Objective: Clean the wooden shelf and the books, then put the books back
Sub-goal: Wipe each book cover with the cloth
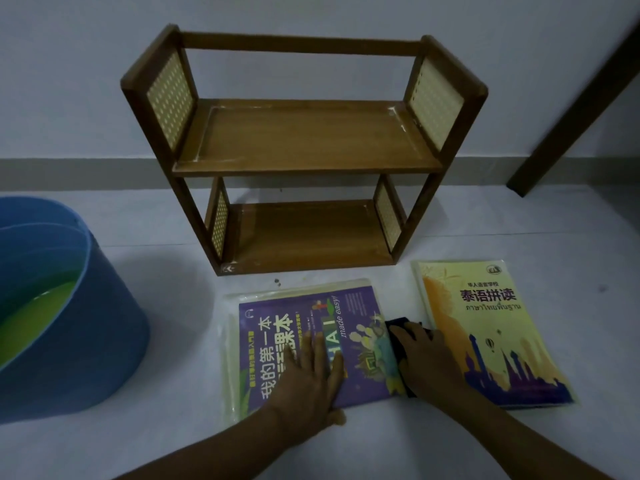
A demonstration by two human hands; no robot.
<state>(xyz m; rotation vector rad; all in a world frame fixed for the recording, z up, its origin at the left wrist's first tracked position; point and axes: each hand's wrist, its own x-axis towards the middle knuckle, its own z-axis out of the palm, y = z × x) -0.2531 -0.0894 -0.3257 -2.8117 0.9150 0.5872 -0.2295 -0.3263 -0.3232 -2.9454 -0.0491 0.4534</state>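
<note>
Two books out on the floor, both tiers of the wooden shelf bare. Biggest risk, probably: dragging a damp dark cloth too hard across the purple book — could soak the cover or shove it into the yellow book lying just beside, at 3 o'clock. Left hand spread flat, pinning the purple cover; right hand pressing the cloth at the book's 3 o'clock edge. Blue bucket of greenish water way off at 9 o'clock — easy to knock.
</note>
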